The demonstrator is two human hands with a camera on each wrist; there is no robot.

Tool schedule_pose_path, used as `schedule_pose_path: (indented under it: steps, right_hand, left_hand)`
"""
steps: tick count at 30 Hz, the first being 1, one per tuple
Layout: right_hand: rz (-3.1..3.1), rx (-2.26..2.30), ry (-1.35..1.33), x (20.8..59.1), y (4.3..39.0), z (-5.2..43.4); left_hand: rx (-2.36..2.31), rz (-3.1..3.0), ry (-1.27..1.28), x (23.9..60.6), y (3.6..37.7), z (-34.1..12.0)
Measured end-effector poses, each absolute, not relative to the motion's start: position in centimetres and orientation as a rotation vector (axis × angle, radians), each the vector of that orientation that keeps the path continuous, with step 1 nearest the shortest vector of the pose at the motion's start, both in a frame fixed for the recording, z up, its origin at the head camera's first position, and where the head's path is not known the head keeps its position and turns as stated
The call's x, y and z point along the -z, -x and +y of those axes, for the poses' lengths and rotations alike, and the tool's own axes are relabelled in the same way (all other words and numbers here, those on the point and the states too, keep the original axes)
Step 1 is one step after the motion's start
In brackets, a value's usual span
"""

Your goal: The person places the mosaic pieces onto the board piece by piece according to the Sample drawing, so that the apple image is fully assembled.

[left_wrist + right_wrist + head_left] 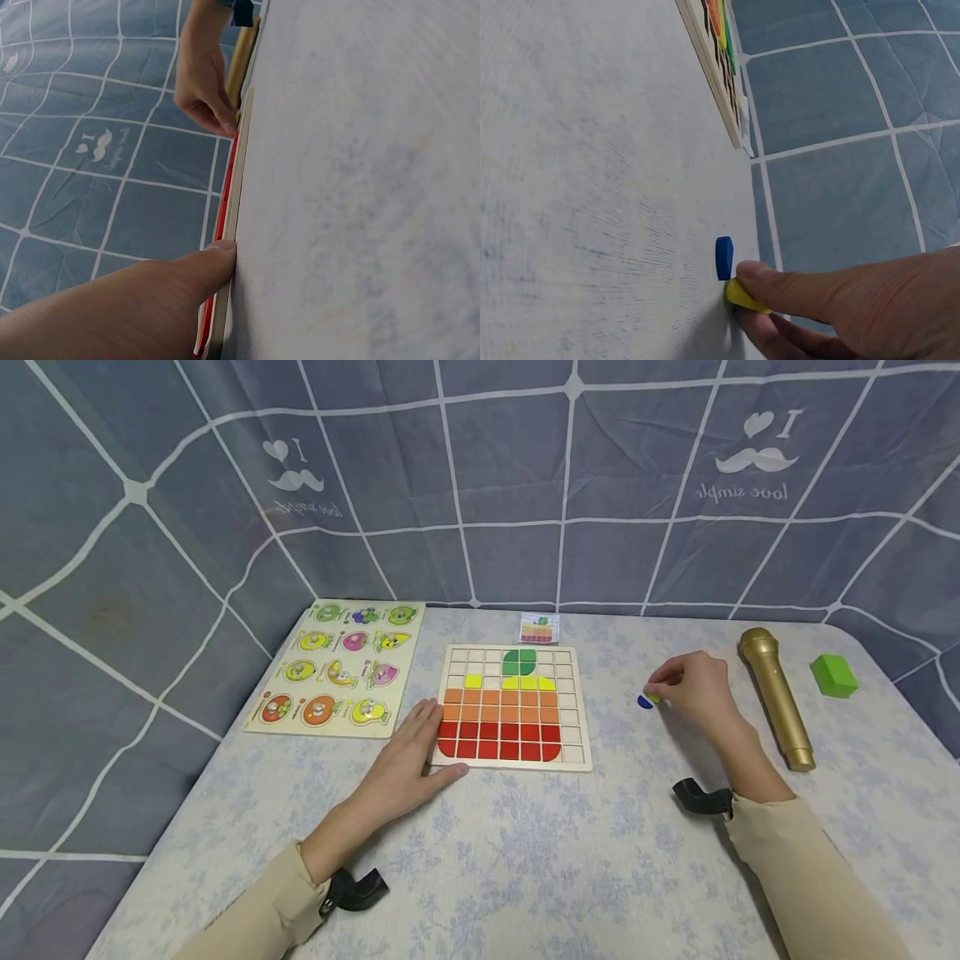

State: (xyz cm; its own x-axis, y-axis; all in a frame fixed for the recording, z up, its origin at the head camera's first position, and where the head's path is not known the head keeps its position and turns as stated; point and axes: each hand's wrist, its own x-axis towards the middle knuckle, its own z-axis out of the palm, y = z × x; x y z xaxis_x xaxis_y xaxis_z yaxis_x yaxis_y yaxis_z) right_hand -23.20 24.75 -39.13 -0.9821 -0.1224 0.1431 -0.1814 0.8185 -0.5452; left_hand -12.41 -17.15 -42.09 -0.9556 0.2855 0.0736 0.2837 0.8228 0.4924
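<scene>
A wooden grid board (pixel 583 752) lies flat with red, orange, yellow and green tiles in many of its squares. My left hand (pixel 408 756) rests along its left edge, fingers extended, the thumb touching the near edge. Between thumb and fingertips my right hand (pixel 697 687) pinches a small yellow tile (pixel 746 298), low over the table to the right of the board. Close beside that tile is a blue piece (pixel 724 258) with a rounded side. A small picture card (pixel 539 628) with a similar coloured pattern lies just behind the board.
To the left lies a fruit picture board (pixel 352 647). Right of my right hand are a gold microphone (pixel 777 702) and a green cube (pixel 834 676). A patterned cloth covers the table (pixel 525 860), and a blue checked curtain (pixel 495 468) hangs behind.
</scene>
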Motion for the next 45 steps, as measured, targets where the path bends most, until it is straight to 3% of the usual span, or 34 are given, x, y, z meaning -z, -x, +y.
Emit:
schedule_pose_path:
  steps: [14,34,45]
  right_hand:
    - [-2.856,-0.905,-0.285,38.3,23.7,23.0]
    - [-2.773,-1.257,-0.474,38.0,25.8,7.9]
    - [-2.759,-1.389,-0.558,38.9,26.6,2.4]
  left_hand:
    - [-0.809,2.998,-0.477,41.8,12.4,-17.2]
    - [-0.819,2.987,-0.46,41.6,12.4,-16.9]
    - [-0.802,2.986,-0.444,41.5,12.2,-16.8]
